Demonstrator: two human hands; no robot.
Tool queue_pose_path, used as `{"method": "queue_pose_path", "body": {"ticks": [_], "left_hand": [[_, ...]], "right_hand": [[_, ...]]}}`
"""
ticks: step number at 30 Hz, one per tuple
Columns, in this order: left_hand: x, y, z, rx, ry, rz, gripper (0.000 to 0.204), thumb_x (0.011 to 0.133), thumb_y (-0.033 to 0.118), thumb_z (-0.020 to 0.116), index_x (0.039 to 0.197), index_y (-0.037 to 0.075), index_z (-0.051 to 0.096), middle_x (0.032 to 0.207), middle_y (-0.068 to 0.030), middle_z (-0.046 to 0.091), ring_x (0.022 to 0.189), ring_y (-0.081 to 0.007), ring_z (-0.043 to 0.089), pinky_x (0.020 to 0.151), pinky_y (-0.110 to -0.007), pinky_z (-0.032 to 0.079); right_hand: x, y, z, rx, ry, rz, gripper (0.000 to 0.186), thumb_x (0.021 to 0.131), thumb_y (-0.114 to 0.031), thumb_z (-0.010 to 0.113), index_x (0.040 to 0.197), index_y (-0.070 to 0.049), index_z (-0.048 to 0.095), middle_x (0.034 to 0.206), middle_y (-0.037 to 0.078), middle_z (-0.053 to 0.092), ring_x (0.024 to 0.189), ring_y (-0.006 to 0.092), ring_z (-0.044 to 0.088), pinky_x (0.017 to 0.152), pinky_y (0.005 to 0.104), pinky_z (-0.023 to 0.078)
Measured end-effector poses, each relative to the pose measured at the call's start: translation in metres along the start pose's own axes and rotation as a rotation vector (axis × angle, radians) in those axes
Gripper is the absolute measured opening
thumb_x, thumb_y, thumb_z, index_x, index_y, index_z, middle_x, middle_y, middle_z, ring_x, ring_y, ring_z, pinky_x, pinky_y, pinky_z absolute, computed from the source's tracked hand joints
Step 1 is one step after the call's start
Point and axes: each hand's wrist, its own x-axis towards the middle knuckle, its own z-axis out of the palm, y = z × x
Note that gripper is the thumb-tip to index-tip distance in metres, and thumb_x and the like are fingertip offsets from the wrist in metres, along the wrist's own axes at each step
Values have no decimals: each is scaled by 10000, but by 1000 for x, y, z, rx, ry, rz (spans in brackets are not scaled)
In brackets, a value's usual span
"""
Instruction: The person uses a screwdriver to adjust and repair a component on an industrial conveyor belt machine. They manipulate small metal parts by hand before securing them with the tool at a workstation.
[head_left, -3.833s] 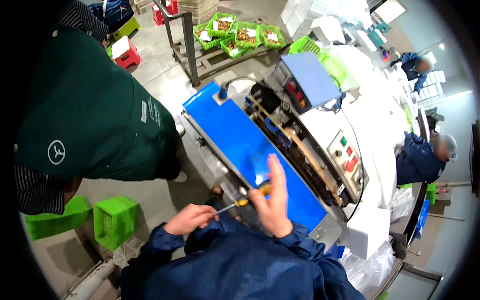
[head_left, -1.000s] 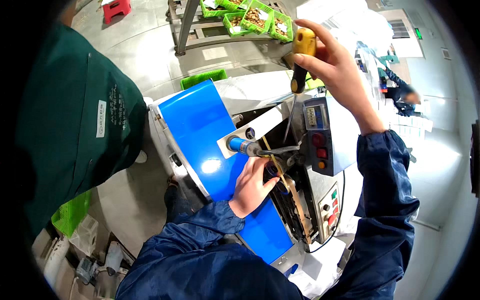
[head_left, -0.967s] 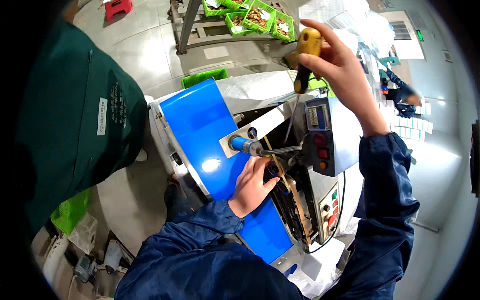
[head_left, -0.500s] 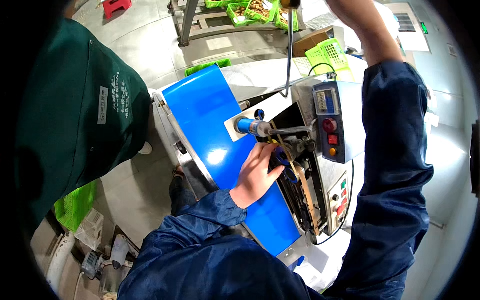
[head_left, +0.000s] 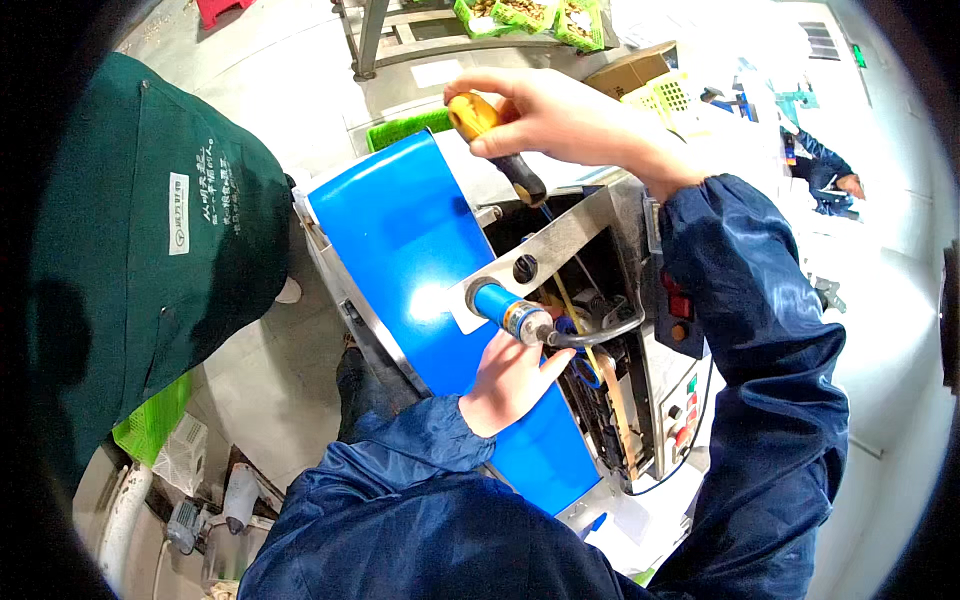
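Note:
My right hand [head_left: 565, 115] is closed around the yellow and black handle of a screwdriver [head_left: 474, 116]. Its thin shaft runs down into the opening of a metal machine. Beside that opening lies my left hand [head_left: 505, 385], thumb stretched away from the fingers, close to a blue wheel [head_left: 588, 372] and a tan belt [head_left: 620, 410]. A blue cylinder [head_left: 505, 308] with a bent metal rod partly covers those fingers, so their contact with the parts is hidden. The cylinder sits on a metal plate [head_left: 572, 236] with a black knob [head_left: 525, 267].
The machine's blue conveyor belt [head_left: 390, 220] slopes along its left side. A control box [head_left: 680, 332] is partly behind my right sleeve. Someone in a green garment [head_left: 150, 260] stands at left. Green baskets [head_left: 525, 14] are on a rack behind; another person [head_left: 830, 180] is at far right.
My right hand has come down and left with the screwdriver, its shaft now slanting into the machine. The plate, cylinder and control box sit lower in view. My left hand stays nearly in place.

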Motion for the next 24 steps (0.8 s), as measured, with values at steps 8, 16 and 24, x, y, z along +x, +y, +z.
{"method": "queue_pose_path", "body": {"ticks": [8, 16, 24], "left_hand": [[1, 0, 0, -57, 40, -1, 441, 733, 148, 733, 1103, -13, 556, 1035, -150, 540, 965, -324, 561, 823, -365, 478], [-1, -2, 5, -95, 57, 2, 433, 724, 151, 739, 1081, -22, 568, 1025, -152, 539, 950, -321, 566, 815, -368, 483], [1, 7, 4, 7, 48, -45, 479, 711, 193, 757, 1101, -8, 566, 1079, -157, 543, 1000, -334, 555, 848, -393, 467]], "right_hand": [[-11, -22, -21, 158, 161, -72, 453, 859, -233, 664, 1255, -97, 490, 961, 137, 649, 857, 210, 632, 744, 326, 498], [-13, -4, 7, 13, 150, -9, 503, 853, -195, 690, 1310, -152, 483, 972, 112, 659, 878, 167, 634, 779, 291, 508], [-22, -19, 12, -106, 59, -25, 481, 829, -222, 687, 1267, -157, 499, 1023, 160, 644, 935, 297, 637, 812, 373, 494]]}}
